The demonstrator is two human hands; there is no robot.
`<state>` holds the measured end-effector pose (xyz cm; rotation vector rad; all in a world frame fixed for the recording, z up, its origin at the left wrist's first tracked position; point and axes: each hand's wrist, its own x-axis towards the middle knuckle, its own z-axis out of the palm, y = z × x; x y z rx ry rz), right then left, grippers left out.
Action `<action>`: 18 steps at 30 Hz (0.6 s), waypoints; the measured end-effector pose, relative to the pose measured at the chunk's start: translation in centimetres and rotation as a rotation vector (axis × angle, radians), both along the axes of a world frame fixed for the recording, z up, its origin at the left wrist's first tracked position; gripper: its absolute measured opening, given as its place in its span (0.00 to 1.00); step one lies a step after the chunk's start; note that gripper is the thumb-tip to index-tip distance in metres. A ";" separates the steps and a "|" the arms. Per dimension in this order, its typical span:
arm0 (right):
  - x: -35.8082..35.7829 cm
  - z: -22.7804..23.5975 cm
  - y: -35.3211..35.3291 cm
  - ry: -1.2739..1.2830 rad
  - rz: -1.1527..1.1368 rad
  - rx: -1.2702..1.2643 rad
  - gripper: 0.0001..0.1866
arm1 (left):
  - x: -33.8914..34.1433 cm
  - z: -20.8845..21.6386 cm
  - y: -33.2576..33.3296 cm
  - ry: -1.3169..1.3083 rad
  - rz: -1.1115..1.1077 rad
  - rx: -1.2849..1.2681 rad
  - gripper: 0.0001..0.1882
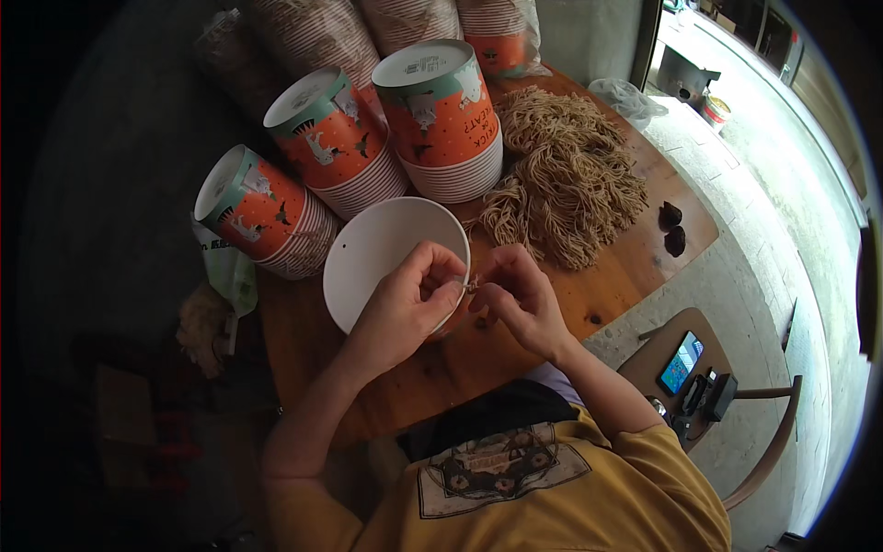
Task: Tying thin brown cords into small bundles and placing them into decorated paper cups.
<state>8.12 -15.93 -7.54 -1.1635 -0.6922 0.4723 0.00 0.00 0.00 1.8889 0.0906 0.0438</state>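
Observation:
A white-lined paper bucket (368, 241) lies tipped on the wooden table in front of me, its mouth facing me and a small hole near the left of its rim. My left hand (405, 308) reaches across the mouth, fingers closed on the right side of the rim. Just outside that rim, my right hand (522, 304) is closed in a pinch beside a small knotted bit of beige cord (473, 286). Its fingertips partly hide the cord. Beyond my right hand lies a big heap of beige cords (570, 175).
Stacks of orange and green printed buckets stand upside down behind: a left stack (262, 216), a middle stack (336, 138) and a right stack (441, 120). Bagged stacks (313, 32) sit farther back. Two dark objects (672, 230) lie near the table's right edge. A chair (694, 368) holds a phone (682, 362).

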 end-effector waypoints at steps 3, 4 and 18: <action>-0.1 0.0 0.2 -0.003 -0.002 0.011 0.09 | -0.2 0.5 -0.3 0.064 -0.009 -0.066 0.09; -0.1 -0.1 0.1 -0.016 -0.007 0.002 0.09 | -0.2 0.6 -0.4 0.022 -0.025 0.054 0.10; -0.9 0.3 -0.2 0.155 0.018 0.100 0.12 | -0.1 0.2 -2.0 -0.320 0.036 0.668 0.13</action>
